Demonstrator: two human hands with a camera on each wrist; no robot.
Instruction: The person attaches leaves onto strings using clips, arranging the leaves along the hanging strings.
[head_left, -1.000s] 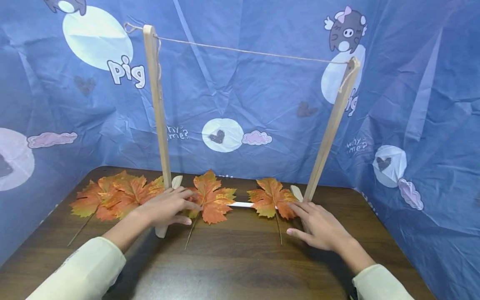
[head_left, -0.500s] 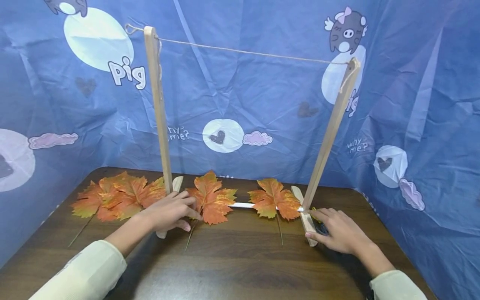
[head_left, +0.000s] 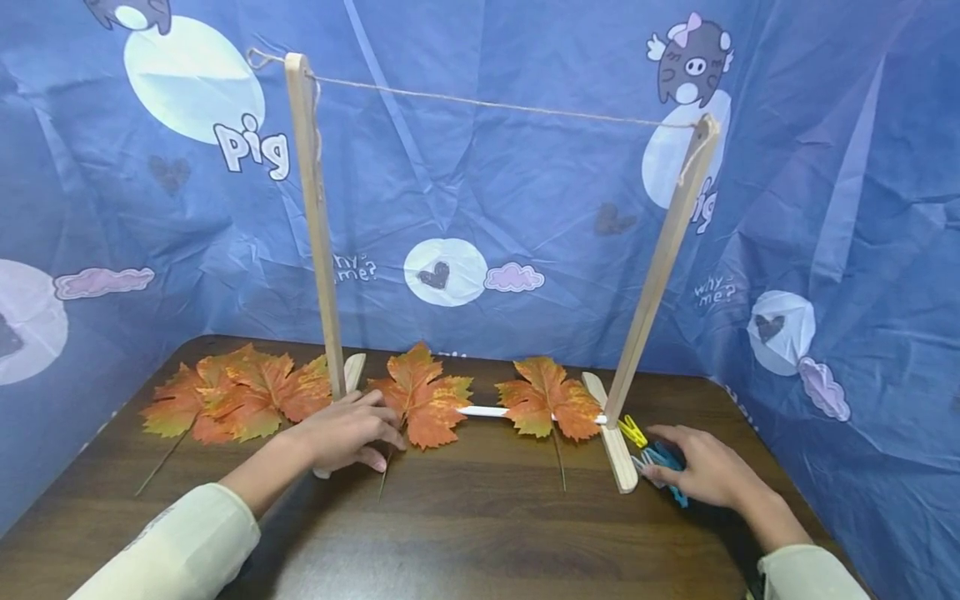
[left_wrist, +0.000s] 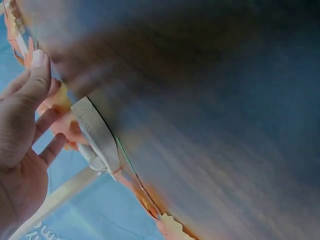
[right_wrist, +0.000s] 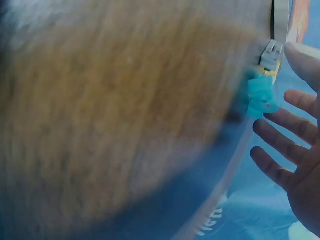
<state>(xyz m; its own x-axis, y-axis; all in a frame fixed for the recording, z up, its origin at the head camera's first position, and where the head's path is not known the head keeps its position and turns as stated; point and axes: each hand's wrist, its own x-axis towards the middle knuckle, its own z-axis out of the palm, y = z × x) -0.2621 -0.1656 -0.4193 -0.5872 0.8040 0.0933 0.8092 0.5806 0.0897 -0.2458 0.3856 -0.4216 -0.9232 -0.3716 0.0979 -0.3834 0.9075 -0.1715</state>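
Note:
My left hand (head_left: 348, 433) is at the left foot of a wooden frame, its thumb and index finger around the stem of an orange artificial maple leaf (head_left: 427, 400). In the left wrist view the thumb tip meets that thin stem (left_wrist: 34, 32). At the frame's right foot (head_left: 621, 458), my right hand (head_left: 708, 467) hovers with spread fingers beside small clothespins: a yellow clothespin (head_left: 633, 432), blue clothespins (head_left: 663, 457) and a greyish one. The right wrist view has the blue-green clothespins (right_wrist: 261, 95) near the fingertips, with nothing gripped.
Twine (head_left: 495, 103) runs between two wooden posts, the left post (head_left: 315, 217) and right post (head_left: 660, 267). A white rod (head_left: 483, 411) joins their feet. Another maple leaf (head_left: 543, 396) lies over the rod; overlapping leaves (head_left: 262, 387) lie left. Blue printed cloth (head_left: 480, 192) surrounds the brown table (head_left: 480, 533).
My right hand has moved right, off the frame's right foot, uncovering the clothespins. My left hand has shifted slightly, and the stem's lower end has swung a little to the right.

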